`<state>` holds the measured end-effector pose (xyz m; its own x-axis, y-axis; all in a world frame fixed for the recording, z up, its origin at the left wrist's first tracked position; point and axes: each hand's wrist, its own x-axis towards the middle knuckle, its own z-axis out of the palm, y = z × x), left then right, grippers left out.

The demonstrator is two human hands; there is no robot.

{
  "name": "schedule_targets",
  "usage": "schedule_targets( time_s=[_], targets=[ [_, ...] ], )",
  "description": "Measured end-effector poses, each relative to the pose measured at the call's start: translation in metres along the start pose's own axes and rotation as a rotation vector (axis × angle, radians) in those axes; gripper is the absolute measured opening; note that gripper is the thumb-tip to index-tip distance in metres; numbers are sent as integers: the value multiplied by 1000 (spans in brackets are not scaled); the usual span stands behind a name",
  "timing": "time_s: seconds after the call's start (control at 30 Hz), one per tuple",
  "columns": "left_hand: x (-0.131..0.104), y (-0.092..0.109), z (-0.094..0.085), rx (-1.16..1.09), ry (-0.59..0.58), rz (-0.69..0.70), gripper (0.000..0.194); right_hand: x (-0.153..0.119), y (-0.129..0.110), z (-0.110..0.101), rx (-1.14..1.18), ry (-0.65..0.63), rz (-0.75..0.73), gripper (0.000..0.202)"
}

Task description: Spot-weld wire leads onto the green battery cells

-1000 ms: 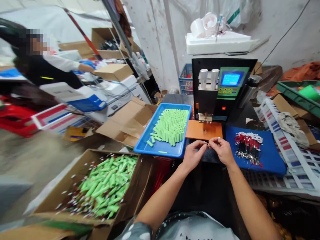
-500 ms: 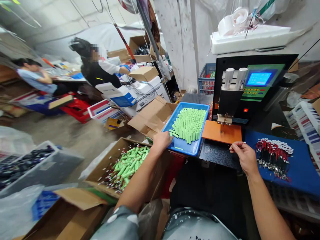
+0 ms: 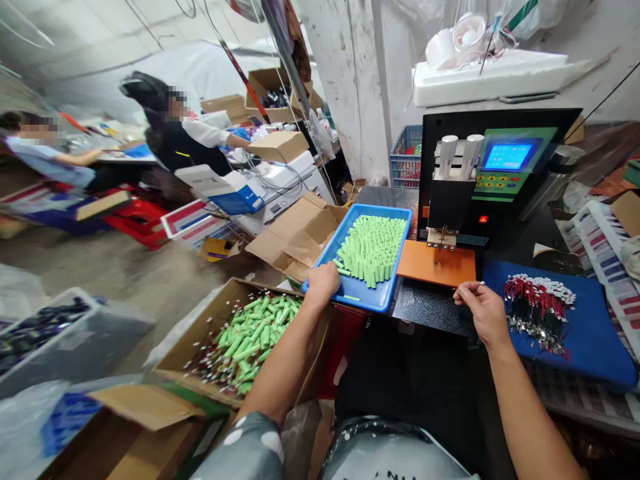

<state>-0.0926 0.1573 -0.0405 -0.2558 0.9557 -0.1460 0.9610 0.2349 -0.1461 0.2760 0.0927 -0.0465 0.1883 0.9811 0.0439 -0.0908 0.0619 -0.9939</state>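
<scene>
My left hand (image 3: 324, 283) is closed at the left side of a blue plastic tray (image 3: 373, 301), its fingertips beside the end of a loose green battery cell (image 3: 342, 271). What those fingers grip is hidden. Rows of green cells (image 3: 380, 243) fill much of the tray. Pinched in my right hand (image 3: 481, 312) is a thin wire lead (image 3: 455, 289), a small white end showing above the fingers. That hand hovers just in front of an orange plate (image 3: 435, 263) below the head of a black spot welder (image 3: 443, 223). More leads with white connectors (image 3: 540, 307) lie right of it.
A blue cloth (image 3: 595, 340) carries the leads. Left of my left arm, a cardboard box (image 3: 173, 340) holds green cells with wires. An open carton (image 3: 300, 233) stands behind the tray. Two people (image 3: 185, 143) sit at a far table. A crate (image 3: 406, 157) stands beside the welder.
The view has turned slightly, so most things sit further left. Both hands keep nearly the same places by the tray and the orange plate, the right still pinching the lead.
</scene>
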Motion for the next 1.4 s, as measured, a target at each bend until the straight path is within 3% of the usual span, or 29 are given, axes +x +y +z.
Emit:
schedule_targets(
  time_s=[0.4,0.47,0.57,0.67,0.77,0.87,0.97,1.1,1.2,1.4],
  targets=[
    [-9,-6,-13,-72,-35,-78,37,1,4,-6,23,20,11,37],
    [-13,-12,-18,-107,17,-106,36,2,2,-6,29,31,13,38],
    [-18,-13,-26,-328,221,-71,39,5,-1,-4,43,58,8,39],
    [-20,14,-33,-896,310,185,41,12,-5,2,61,76,2,41],
    [-22,70,-35,-1358,191,448,38,20,-9,10,52,79,-12,41],
    [-25,130,-33,-1442,102,565,26,29,-12,17,27,89,-26,41],
    [-25,170,-30,-1437,40,621,18,40,-12,21,16,97,-15,42],
    [-25,190,-28,-1445,-17,638,17,56,-6,27,25,79,18,40],
    [-24,193,-28,-1449,-40,658,18,63,-3,32,51,80,42,39],
    [-25,194,-28,-1407,32,696,19,71,1,37,59,53,53,39]
  ],
)
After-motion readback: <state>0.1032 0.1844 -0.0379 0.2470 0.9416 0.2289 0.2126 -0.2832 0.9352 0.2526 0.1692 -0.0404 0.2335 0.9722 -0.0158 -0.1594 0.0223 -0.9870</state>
